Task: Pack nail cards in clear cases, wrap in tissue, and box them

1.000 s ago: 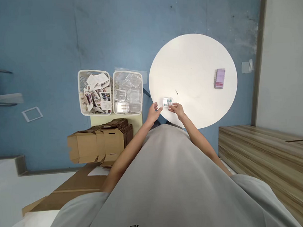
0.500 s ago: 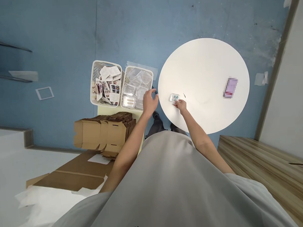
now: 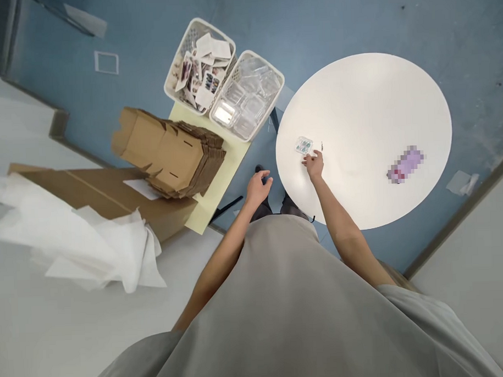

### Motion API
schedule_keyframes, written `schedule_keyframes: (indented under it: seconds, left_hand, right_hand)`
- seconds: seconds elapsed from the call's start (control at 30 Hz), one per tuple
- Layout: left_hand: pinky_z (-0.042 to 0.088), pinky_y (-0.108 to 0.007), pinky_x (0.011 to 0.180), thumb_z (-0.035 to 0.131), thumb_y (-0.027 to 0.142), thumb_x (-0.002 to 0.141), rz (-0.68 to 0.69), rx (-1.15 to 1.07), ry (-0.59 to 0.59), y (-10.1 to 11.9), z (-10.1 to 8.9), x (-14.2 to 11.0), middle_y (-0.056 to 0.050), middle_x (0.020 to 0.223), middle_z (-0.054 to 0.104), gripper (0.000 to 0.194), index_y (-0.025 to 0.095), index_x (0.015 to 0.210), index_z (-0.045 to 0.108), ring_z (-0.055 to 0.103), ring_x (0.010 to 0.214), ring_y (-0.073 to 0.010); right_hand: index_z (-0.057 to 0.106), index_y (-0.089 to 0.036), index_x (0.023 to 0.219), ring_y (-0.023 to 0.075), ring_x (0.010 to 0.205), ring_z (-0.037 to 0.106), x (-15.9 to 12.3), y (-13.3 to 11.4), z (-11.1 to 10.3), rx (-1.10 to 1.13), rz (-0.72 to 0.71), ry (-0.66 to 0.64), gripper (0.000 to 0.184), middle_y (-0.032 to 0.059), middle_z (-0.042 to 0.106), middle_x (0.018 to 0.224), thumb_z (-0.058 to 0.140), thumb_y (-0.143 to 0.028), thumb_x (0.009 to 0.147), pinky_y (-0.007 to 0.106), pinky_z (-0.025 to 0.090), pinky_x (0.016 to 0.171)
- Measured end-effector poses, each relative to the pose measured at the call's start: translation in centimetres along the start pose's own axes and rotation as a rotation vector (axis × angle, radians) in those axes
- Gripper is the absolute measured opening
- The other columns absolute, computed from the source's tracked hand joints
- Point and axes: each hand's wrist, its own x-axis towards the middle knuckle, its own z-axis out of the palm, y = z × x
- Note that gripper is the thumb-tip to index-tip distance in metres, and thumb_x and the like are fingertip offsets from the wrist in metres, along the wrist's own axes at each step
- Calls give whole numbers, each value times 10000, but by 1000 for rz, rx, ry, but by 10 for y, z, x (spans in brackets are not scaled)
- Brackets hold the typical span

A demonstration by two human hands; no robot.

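A small clear plastic box (image 3: 304, 145) lies on the round white table (image 3: 355, 97), near its left edge. Rows of blue-green pieces show inside it, like false nails. My right hand (image 3: 314, 164) is over the table at the box's lower right corner, fingers apart and bent. Whether a fingertip touches the box I cannot make out. My left hand (image 3: 258, 189) hangs off the table's left side, in front of my legs, with thumb and fingers parted and nothing in it. A tiny dark sliver (image 3: 321, 146) lies right of the box.
Left of the table stand a basket (image 3: 167, 84) of printed cards and nail sets and another basket (image 3: 281, 80) of clear plastic boxes. Folded cardboard boxes (image 3: 163, 153) are stacked on a yellow board (image 3: 234, 156). A blurred purple object (image 3: 407, 164) lies on the table's right.
The view has turned, so baskets and table appear tilted. My left hand left the box, passed near the clear-box basket and drew back. My right hand's fingers have come off the box's top.
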Motion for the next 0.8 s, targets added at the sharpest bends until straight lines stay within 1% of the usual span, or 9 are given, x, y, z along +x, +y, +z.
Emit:
schedule_keyframes:
  seconds: [0.1, 0.2, 0.3, 0.37, 0.47, 0.57, 0.67, 0.8]
  left_hand:
    - [525, -590, 1246, 746, 275, 959, -39, -48, 79, -19, -5, -22, -156, 1348, 807, 266, 221, 1216, 793, 728, 1348, -343]
    - [518, -580, 1250, 734, 271, 968, -54, -84, 127, -27, -15, -40, -166, 1372, 800, 268, 209, 1223, 788, 724, 1364, -337]
    - [517, -571, 1252, 713, 271, 981, -46, -129, 173, -28, -29, -57, -170, 1384, 799, 264, 202, 1226, 784, 731, 1359, -333]
    - [523, -558, 1251, 696, 283, 993, -19, -180, 208, -28, -41, -72, -165, 1396, 798, 258, 204, 1223, 781, 732, 1363, -324]
    - [537, -527, 1245, 688, 355, 1020, 33, -285, 270, -29, -63, -100, -156, 1411, 794, 259, 211, 1216, 776, 722, 1384, -308]
    - [555, -501, 1228, 681, 470, 1051, 97, -396, 332, -36, -91, -141, -151, 1403, 798, 317, 214, 1216, 770, 721, 1384, -299]
    - [595, -473, 1180, 686, 571, 1059, 164, -500, 388, -50, -122, -191, -146, 1394, 804, 400, 221, 1237, 760, 745, 1341, -288]
    - [671, -434, 1038, 711, 681, 1037, 201, -582, 464, -74, -161, -264, -129, 1350, 818, 497, 251, 1281, 760, 805, 1201, -269]
  right_hand:
    - [571, -191, 1472, 173, 852, 787, -18, -4, -7, 18, -78, -55, 426, 71, 797, 1086, 625, -356, 1083, 319, 658, 905]
    - [596, -190, 1443, 183, 892, 798, -47, -11, -9, 14, -139, -111, 444, 82, 800, 1099, 641, -436, 1077, 333, 658, 928]
    - [620, -188, 1398, 186, 906, 798, -84, -18, -3, 31, -192, -180, 443, 84, 802, 1090, 641, -483, 1068, 350, 657, 950]
    - [645, -199, 1342, 185, 903, 794, -111, -25, 6, 44, -238, -230, 424, 74, 799, 1061, 646, -515, 1059, 355, 655, 950]
    - [685, -228, 1226, 187, 903, 790, -156, -37, 28, 54, -331, -328, 408, 62, 797, 1046, 672, -589, 1037, 353, 653, 930]
    - [715, -247, 1077, 196, 920, 788, -206, -49, 59, 30, -438, -443, 458, 64, 804, 1054, 697, -700, 1008, 357, 651, 921]
    - [718, -250, 969, 201, 903, 785, -264, -59, 97, 0, -532, -570, 552, 61, 801, 998, 706, -802, 979, 357, 652, 900]
    - [728, -254, 988, 180, 841, 771, -340, -69, 148, -13, -666, -767, 636, 38, 792, 944, 720, -887, 929, 318, 646, 814]
